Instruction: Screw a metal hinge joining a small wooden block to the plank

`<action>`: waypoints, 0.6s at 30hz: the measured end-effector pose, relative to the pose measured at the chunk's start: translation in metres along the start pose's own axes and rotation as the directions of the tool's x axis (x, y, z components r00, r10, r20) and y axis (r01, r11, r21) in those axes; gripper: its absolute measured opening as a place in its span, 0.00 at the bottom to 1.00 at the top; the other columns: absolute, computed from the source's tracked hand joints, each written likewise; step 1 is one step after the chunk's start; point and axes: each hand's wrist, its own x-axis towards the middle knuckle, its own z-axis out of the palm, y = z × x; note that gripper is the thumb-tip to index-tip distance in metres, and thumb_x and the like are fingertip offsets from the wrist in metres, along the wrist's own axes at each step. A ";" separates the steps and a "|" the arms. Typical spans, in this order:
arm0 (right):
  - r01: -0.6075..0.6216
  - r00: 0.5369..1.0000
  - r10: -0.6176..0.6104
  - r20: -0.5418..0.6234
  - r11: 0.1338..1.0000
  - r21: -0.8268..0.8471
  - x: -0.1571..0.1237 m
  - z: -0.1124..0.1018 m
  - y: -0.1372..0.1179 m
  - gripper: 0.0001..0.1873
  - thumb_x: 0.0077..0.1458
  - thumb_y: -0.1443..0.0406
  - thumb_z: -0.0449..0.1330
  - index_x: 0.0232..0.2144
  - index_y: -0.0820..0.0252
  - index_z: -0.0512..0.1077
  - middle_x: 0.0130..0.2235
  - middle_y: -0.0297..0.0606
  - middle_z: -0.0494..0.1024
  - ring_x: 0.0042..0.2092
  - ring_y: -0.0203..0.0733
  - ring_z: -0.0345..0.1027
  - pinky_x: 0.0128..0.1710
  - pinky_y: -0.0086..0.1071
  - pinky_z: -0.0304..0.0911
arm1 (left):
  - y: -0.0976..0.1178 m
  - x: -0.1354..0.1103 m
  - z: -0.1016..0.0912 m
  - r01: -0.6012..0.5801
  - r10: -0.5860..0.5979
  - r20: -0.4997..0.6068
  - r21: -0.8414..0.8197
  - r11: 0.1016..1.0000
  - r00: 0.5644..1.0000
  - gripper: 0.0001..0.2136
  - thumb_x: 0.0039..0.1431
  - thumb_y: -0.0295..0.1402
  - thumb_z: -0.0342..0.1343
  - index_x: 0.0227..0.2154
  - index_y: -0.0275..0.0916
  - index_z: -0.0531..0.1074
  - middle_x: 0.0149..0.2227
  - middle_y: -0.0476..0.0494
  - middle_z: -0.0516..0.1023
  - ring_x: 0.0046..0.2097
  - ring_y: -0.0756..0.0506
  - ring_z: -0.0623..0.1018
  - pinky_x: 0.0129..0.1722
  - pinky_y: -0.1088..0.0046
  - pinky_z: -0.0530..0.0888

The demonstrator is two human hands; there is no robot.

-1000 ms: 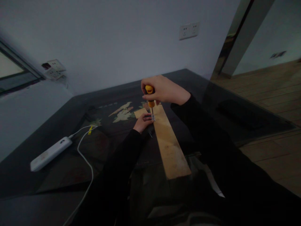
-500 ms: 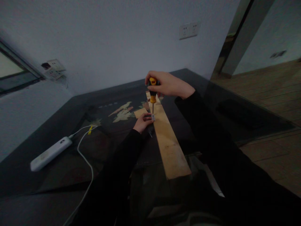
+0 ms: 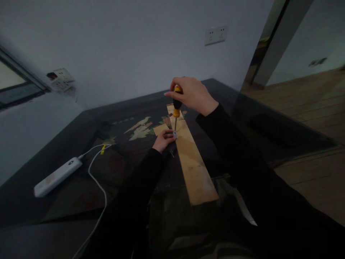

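A yellow-and-black screwdriver (image 3: 177, 100) stands nearly upright, leaning slightly, with my right hand (image 3: 194, 92) closed around its handle. Its shaft points down to a small silvery metal plate (image 3: 175, 135) at the left edge of a long wooden board (image 3: 192, 162). My left hand (image 3: 163, 140) pinches this plate against the board with its fingertips. What lies under the screwdriver's tip is too small to make out. Close to my left wrist, a few thin metal pieces, perhaps screws (image 3: 171, 154), lie on the dark table cover.
Beyond my left hand lies a smaller piece of wood (image 3: 160, 128). At left, a white power strip (image 3: 58, 177) trails a white cable (image 3: 100, 185) across the dark table (image 3: 129, 151). A wall with sockets (image 3: 215, 35) borders the far side.
My right hand has turned on the screwdriver handle, its wrist shifting a little and its fingers regripping; the handle tilts slightly more to the right. My left hand stays in place.
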 end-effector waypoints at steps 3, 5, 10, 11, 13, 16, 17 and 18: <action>0.087 0.990 -0.094 0.103 0.994 0.067 -0.002 -0.011 -0.002 0.13 0.57 0.61 0.55 0.41 0.62 0.71 0.39 0.40 0.73 0.39 0.38 0.65 0.37 0.30 0.56 | 0.000 0.001 -0.001 -0.002 0.002 -0.004 0.001 1.000 1.000 0.22 0.38 0.26 0.68 0.40 0.36 0.69 0.34 0.45 0.77 0.35 0.48 0.77 0.49 0.61 0.71; 0.108 0.985 -0.118 0.129 0.991 0.085 -0.003 -0.014 -0.003 0.11 0.57 0.65 0.54 0.41 0.61 0.72 0.39 0.39 0.74 0.38 0.37 0.65 0.36 0.29 0.56 | 0.000 0.001 -0.001 -0.003 0.003 0.000 0.007 1.000 1.000 0.23 0.38 0.26 0.68 0.40 0.36 0.69 0.34 0.45 0.77 0.34 0.48 0.77 0.48 0.61 0.71; -0.005 0.999 0.004 -0.036 0.999 -0.031 0.001 0.004 -0.002 0.13 0.56 0.59 0.56 0.39 0.63 0.71 0.41 0.44 0.72 0.42 0.41 0.63 0.36 0.30 0.56 | 0.001 0.000 0.000 -0.004 0.004 0.003 0.001 1.000 1.000 0.23 0.37 0.28 0.69 0.40 0.36 0.69 0.33 0.45 0.77 0.35 0.48 0.77 0.49 0.60 0.71; -0.042 0.997 0.038 -0.071 0.997 -0.057 0.002 0.008 -0.002 0.15 0.56 0.58 0.56 0.39 0.63 0.71 0.41 0.45 0.72 0.42 0.42 0.63 0.36 0.30 0.56 | 0.001 0.000 0.000 -0.005 0.005 0.003 -0.003 1.000 1.000 0.24 0.36 0.28 0.69 0.40 0.36 0.69 0.33 0.45 0.77 0.35 0.48 0.77 0.49 0.60 0.71; -0.093 0.991 0.083 -0.109 0.992 -0.089 0.003 0.015 0.000 0.18 0.57 0.55 0.55 0.40 0.64 0.70 0.40 0.46 0.72 0.43 0.43 0.63 0.36 0.30 0.56 | 0.000 0.000 0.001 -0.006 0.006 0.001 -0.005 1.000 1.000 0.24 0.36 0.28 0.69 0.39 0.36 0.69 0.33 0.45 0.78 0.35 0.48 0.78 0.49 0.60 0.71; -0.089 0.992 0.079 -0.099 0.991 -0.095 0.004 0.013 0.002 0.19 0.57 0.54 0.54 0.42 0.64 0.70 0.42 0.46 0.72 0.43 0.44 0.63 0.38 0.32 0.57 | 0.001 0.000 0.001 -0.001 0.001 -0.003 -0.009 1.000 1.000 0.23 0.37 0.27 0.68 0.40 0.36 0.69 0.33 0.46 0.78 0.35 0.48 0.78 0.49 0.60 0.71; -0.064 0.995 0.057 -0.076 0.995 -0.081 0.003 0.010 0.003 0.19 0.57 0.54 0.54 0.42 0.63 0.70 0.42 0.45 0.72 0.43 0.43 0.63 0.38 0.32 0.57 | 0.001 -0.001 0.002 0.004 -0.004 -0.003 -0.008 1.000 1.000 0.23 0.38 0.27 0.68 0.40 0.36 0.69 0.33 0.46 0.78 0.35 0.48 0.78 0.48 0.60 0.71; -0.030 0.999 0.028 -0.044 0.998 -0.057 0.002 0.006 0.003 0.18 0.58 0.55 0.53 0.43 0.63 0.70 0.43 0.44 0.72 0.43 0.42 0.64 0.39 0.32 0.57 | 0.001 -0.001 0.002 0.007 -0.007 -0.003 -0.006 1.000 1.000 0.22 0.38 0.26 0.68 0.40 0.36 0.69 0.33 0.46 0.78 0.35 0.48 0.78 0.48 0.61 0.71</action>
